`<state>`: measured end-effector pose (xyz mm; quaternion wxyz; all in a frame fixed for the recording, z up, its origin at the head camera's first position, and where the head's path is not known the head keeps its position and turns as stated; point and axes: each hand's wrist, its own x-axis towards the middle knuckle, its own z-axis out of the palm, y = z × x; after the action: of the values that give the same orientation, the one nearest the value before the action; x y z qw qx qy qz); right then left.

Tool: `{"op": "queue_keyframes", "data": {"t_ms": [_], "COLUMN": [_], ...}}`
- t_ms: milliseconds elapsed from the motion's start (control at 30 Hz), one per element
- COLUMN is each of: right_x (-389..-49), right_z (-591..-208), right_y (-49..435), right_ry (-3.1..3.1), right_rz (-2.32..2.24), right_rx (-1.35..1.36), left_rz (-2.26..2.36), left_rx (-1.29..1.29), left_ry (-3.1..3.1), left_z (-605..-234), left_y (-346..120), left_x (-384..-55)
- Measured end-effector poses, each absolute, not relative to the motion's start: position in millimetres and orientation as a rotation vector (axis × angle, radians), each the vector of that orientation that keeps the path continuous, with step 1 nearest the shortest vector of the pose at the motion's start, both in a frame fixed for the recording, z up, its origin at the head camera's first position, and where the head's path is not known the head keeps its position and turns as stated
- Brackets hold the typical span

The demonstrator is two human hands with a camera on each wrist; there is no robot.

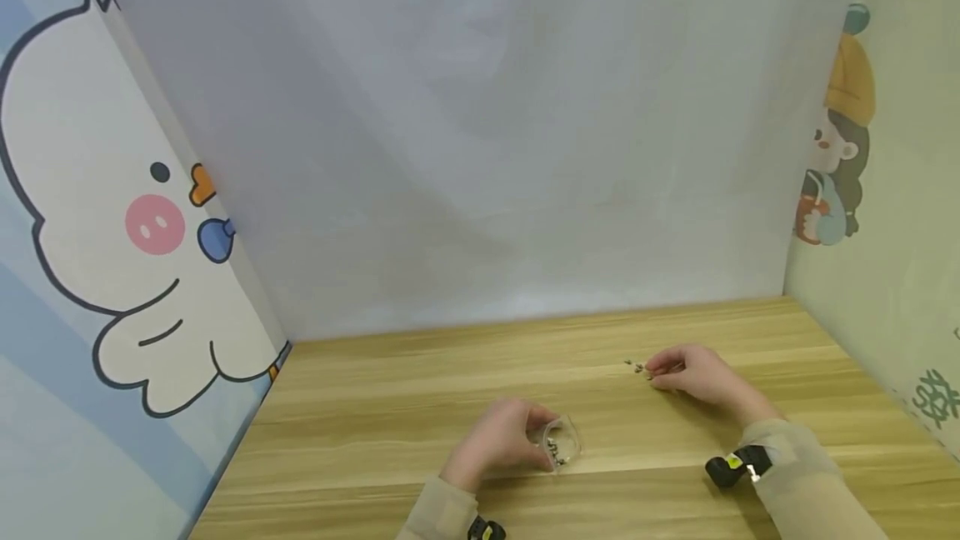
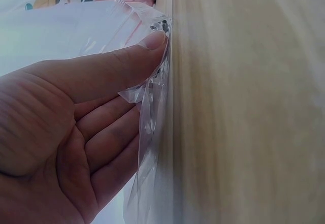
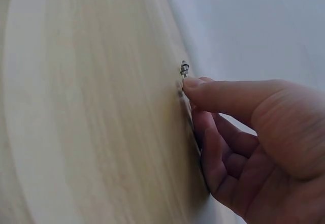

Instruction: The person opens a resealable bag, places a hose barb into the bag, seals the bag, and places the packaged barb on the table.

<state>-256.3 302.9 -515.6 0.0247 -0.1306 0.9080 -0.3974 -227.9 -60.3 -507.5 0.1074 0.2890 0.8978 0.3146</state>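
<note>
My left hand (image 1: 506,440) holds a small clear plastic bag (image 1: 568,444) by its side, thumb on one face, with its mouth spread toward the right. Several tiny dark metal pieces, like small screws (image 1: 553,450), lie inside; the left wrist view shows some by the thumb tip. Farther back and to the right, my right hand (image 1: 697,373) is down at the tabletop, thumb and forefinger pinching at a small metal screw (image 3: 184,74). A few more loose screws (image 1: 637,367) lie just left of those fingertips. Their exact shape is too small to tell.
Both hands work over a wood-grain table (image 1: 360,415). A pale sheet (image 1: 480,148) hangs along its back edge. Side walls with cartoon figures, a white duck (image 1: 82,173) at left and a child in a yellow hat (image 1: 828,157) at right, close it in.
</note>
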Motion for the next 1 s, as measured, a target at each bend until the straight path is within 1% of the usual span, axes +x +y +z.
{"op": "queue_keyframes", "data": {"t_ms": [467,1000], "right_x": [-261.5,-256.1], "right_z": [-520.9,-525.2], "right_y": [298.3,297.4], "right_ry": [2.862,2.927], "right_rz": [-1.122,-1.088], "right_rx": [-0.447,-0.43], "left_rz": [0.92,0.922], "left_rx": [0.834,0.849], "left_ry": [2.647,2.641], "left_z": [-507.4,-507.4], "left_y": [-61.8,-61.0], "left_x": [-226.9,-226.7]}}
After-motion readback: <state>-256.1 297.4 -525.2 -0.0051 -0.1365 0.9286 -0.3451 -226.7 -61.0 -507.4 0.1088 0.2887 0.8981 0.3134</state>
